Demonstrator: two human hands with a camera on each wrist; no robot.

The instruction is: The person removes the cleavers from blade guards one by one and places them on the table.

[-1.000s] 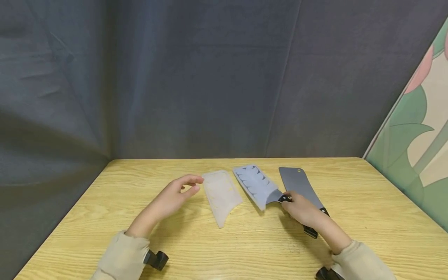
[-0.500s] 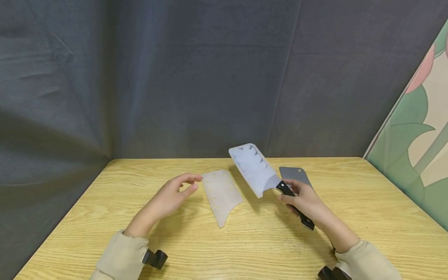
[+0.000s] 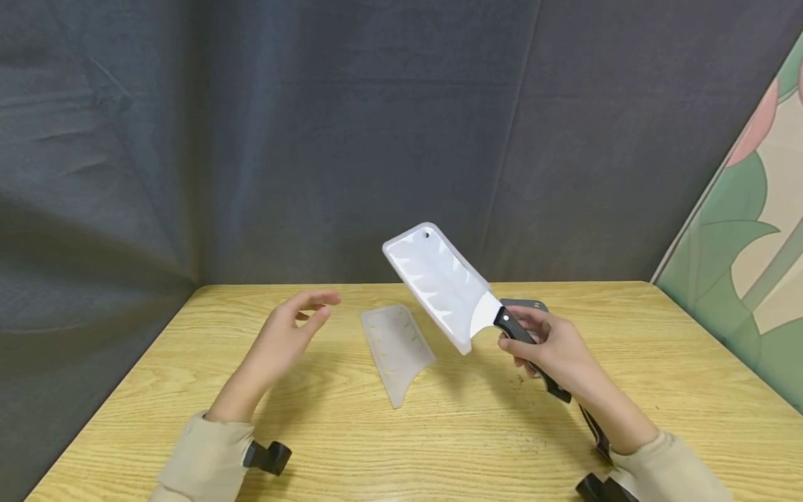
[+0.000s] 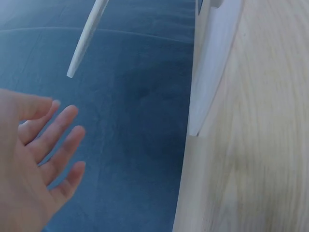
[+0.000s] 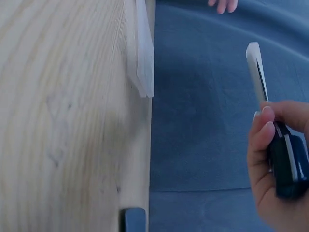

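Across the wooden table (image 3: 439,446), with its dark cloth backdrop (image 3: 314,139) behind, the biggest change is height: a second ago the sheathed cleaver (image 3: 439,282) lay flat on the boards beside its bare neighbour, half a second ago it was just clearing the surface, and now it hangs well above the table, blade tilted up and away toward the backdrop. The right hand (image 3: 546,348) has its fingers curled firmly round the black handle (image 3: 527,355); the right wrist view shows the same wrap, with the sheathed blade seen edge-on above the fingers.

With that knife up, the bare grey cleaver (image 3: 525,305) is mostly hidden behind the right hand; only its far corner shows, flat on the table. The spare translucent sheath (image 3: 396,348) has not moved at all and lies flat between the two hands.

The left hand (image 3: 282,341) has drifted back and a little to the left, so it now stands apart from the spare sheath where before its fingertips were just beside it. It hovers over the table with fingers loosely spread, holding nothing, as the left wrist view confirms.

My reading is that the lift is done and the covered knife is now free in the air, ready for both hands.
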